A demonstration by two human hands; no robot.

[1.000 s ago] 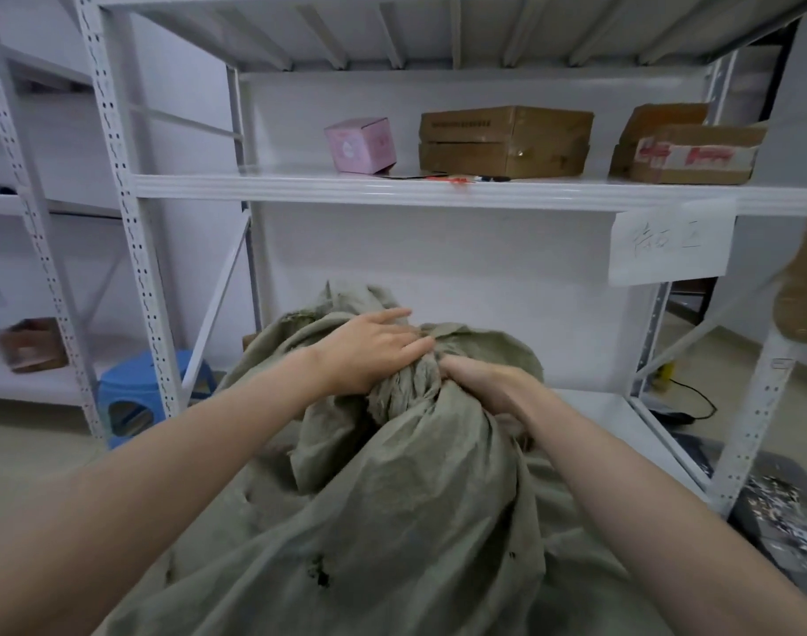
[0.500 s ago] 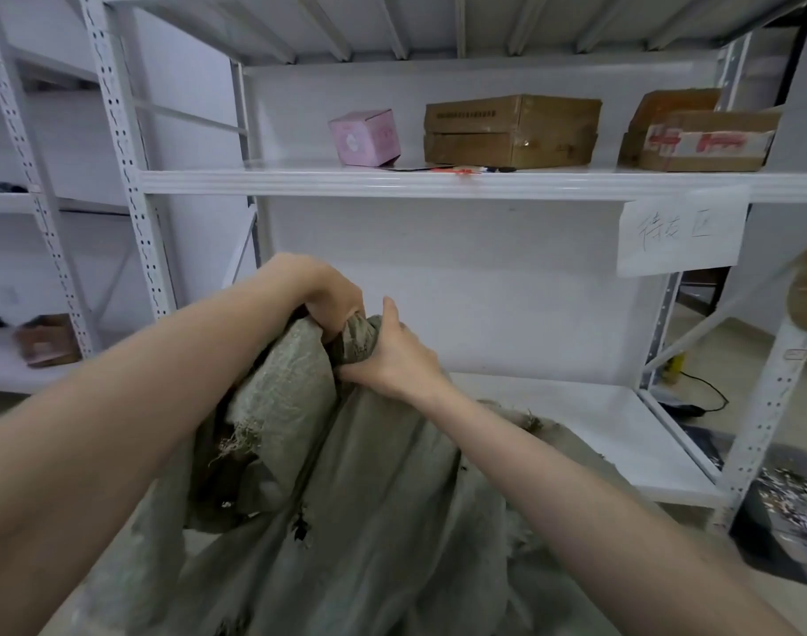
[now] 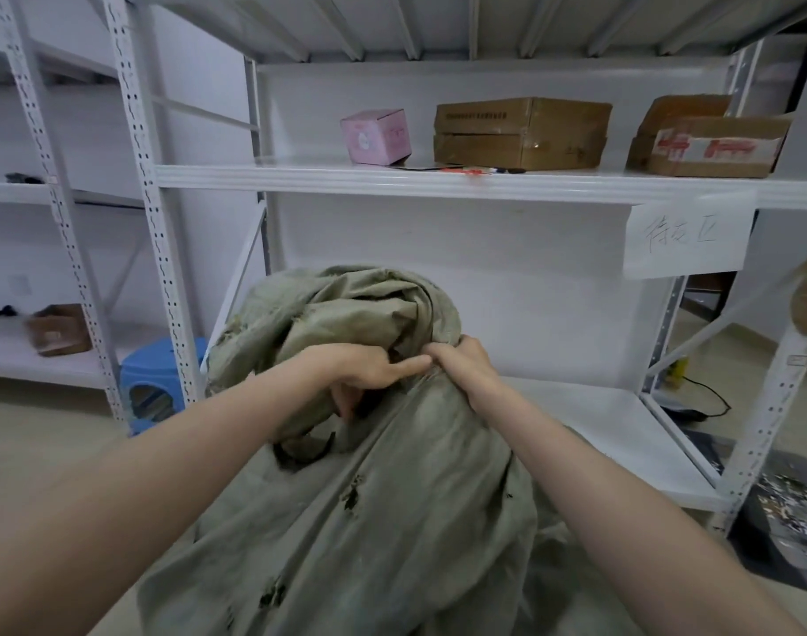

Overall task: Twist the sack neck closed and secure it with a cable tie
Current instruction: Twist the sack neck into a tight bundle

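Note:
A large grey-green woven sack [image 3: 392, 521] stands in front of me, dirty and torn in spots. Its loose top [image 3: 346, 309] is bunched and flops over to the left above the gathered neck. My left hand [image 3: 369, 371] presses on the neck from the left, index finger stretched out to the right, other fingers curled into the cloth. My right hand [image 3: 461, 364] clenches the neck from the right, touching the left fingertip. No cable tie shows in view.
A white metal rack [image 3: 392, 183] stands close behind the sack, holding a pink box [image 3: 376, 135], brown cartons [image 3: 520, 133] and a taped carton [image 3: 709, 144]. A paper label [image 3: 688, 236] hangs from the shelf. A blue stool [image 3: 156, 383] sits at left; debris [image 3: 782, 498] lies on the floor at right.
The sack top was pulled up and left, then dropped back to centre with its loose end flopped over. Both hands have come back together on the neck.

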